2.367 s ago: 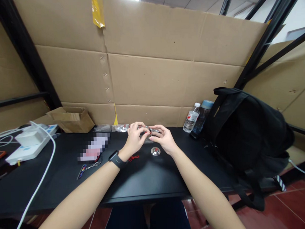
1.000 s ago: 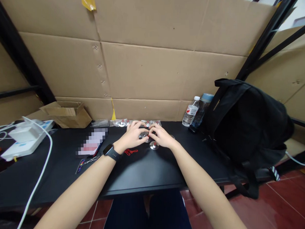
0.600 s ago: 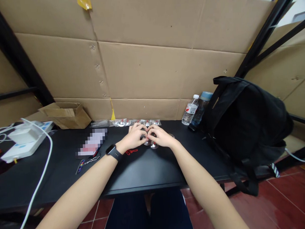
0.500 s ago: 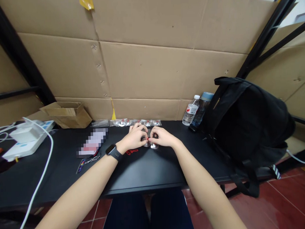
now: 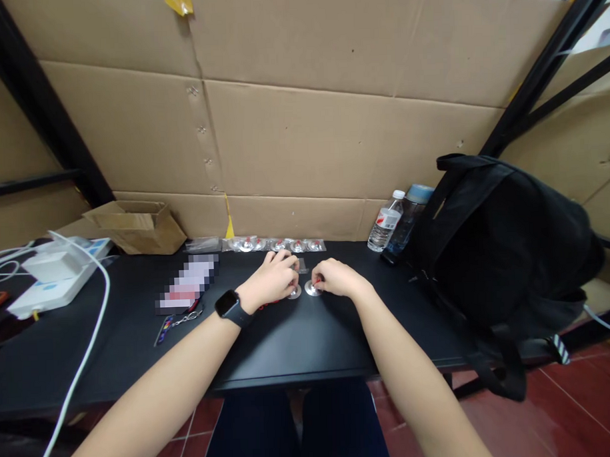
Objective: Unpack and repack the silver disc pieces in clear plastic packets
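My left hand (image 5: 273,280) is closed in a pinch over a small shiny silver disc (image 5: 296,293) on the black table. To its right, my right hand (image 5: 337,278) pinches the red top of a second, similar silver disc (image 5: 310,289). Both discs are close to the tabletop with a narrow gap between them, and fingers hide part of each. Beside the left wrist, red cord (image 5: 268,304) shows partly from under the hand. A small clear plastic piece (image 5: 301,265) lies just behind the discs.
Along the cardboard wall runs a row of bagged silver discs with red tops (image 5: 278,245). A paper bag (image 5: 145,229), power strip (image 5: 69,283), phone (image 5: 189,284) and keychain (image 5: 171,324) are at left. Right are a water bottle (image 5: 385,222), a blue-lidded bottle (image 5: 417,201) and a black backpack (image 5: 516,261).
My hands have moved apart, the right one going rightwards with its disc. The two discs, close together before, now show a gap between them.
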The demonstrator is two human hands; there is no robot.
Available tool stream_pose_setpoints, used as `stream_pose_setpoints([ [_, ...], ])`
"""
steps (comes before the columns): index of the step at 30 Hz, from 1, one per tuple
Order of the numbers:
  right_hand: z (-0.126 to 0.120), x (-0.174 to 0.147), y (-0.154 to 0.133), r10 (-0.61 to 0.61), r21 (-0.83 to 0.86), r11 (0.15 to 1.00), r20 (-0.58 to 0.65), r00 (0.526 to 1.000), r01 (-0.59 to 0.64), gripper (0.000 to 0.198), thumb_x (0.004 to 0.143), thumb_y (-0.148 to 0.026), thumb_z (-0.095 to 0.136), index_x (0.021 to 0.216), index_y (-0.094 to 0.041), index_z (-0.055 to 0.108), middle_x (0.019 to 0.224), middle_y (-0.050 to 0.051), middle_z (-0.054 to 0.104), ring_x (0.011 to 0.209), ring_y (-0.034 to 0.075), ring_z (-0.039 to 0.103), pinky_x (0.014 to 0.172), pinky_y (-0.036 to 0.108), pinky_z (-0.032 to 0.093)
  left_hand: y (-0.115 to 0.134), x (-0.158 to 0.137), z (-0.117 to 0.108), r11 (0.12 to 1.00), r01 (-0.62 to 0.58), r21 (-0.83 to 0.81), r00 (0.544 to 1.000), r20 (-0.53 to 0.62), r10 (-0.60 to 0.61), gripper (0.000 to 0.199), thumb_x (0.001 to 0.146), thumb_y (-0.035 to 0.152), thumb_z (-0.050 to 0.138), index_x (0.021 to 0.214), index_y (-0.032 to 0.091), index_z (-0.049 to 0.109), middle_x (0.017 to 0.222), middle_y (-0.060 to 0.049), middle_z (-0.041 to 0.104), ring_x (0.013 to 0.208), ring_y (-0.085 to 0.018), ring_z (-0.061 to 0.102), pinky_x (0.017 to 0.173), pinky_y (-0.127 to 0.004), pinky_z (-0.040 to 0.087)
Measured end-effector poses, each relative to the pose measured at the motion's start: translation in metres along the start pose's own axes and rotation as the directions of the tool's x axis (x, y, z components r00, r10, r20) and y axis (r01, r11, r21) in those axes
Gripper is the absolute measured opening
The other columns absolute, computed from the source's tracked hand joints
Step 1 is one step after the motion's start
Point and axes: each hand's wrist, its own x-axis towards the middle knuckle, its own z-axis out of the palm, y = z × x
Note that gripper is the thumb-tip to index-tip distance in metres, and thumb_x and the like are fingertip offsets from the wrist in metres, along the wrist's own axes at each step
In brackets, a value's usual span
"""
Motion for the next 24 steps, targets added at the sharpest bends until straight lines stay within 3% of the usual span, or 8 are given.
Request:
stream_pose_setpoints([
  [8, 0.003, 0.0, -0.002, -0.003, -0.026, 1.0, 0.0, 1.0, 0.003, 0.01, 0.081, -0.013, 0.07, 0.076, -0.022, 0.072, 0.088, 0.006, 0.072, 0.083, 0.02, 0.066, 0.069, 0.025, 0.042, 0.0, -0.001, 0.003, 0.992, 0.026, 0.122, 1.0, -0.02, -0.023, 0.011, 0.081, 0.014, 0.074, 0.075, 0.023, 0.076, 0.116, -0.009, 0.064, 0.124, -0.035, 0.045, 0.1, -0.049, 0.035],
  [15, 0.005, 0.0, -0.001, -0.091, -0.028, 0.996, -0.02, 0.996, 0.09, 0.011, 0.08, -0.011, 0.066, 0.076, -0.02, 0.068, 0.099, 0.008, 0.068, 0.092, 0.021, 0.064, 0.07, 0.025, 0.045, -0.002, -0.003, 0.002, 0.99, 0.013, 0.144, 1.0, 0.001, -0.013, 0.014, 0.082, 0.012, 0.072, 0.071, 0.021, 0.074, 0.119, -0.009, 0.064, 0.125, -0.034, 0.045, 0.1, -0.048, 0.035],
  [20, 0.009, 0.001, 0.005, -0.164, -0.002, 0.987, -0.021, 0.986, 0.164, 0.017, 0.077, -0.006, 0.066, 0.067, -0.019, 0.064, 0.105, 0.01, 0.065, 0.101, 0.023, 0.06, 0.086, 0.03, 0.05, -0.008, -0.005, -0.002, 0.996, -0.024, 0.082, 1.0, 0.007, 0.024, 0.015, 0.086, 0.012, 0.068, 0.074, 0.021, 0.071, 0.124, -0.009, 0.062, 0.129, -0.032, 0.044, 0.105, -0.048, 0.034],
  [24, 0.01, 0.007, 0.011, -0.206, 0.116, 0.97, -0.088, 0.975, 0.216, 0.012, 0.082, -0.01, 0.065, 0.074, -0.018, 0.067, 0.116, 0.011, 0.062, 0.111, 0.025, 0.058, 0.099, 0.036, 0.048, -0.018, -0.005, -0.004, 0.999, 0.028, 0.042, 0.999, 0.018, -0.029, 0.014, 0.095, 0.02, 0.059, 0.084, 0.021, 0.068, 0.129, -0.008, 0.06, 0.13, -0.032, 0.043, 0.107, -0.052, 0.035],
])
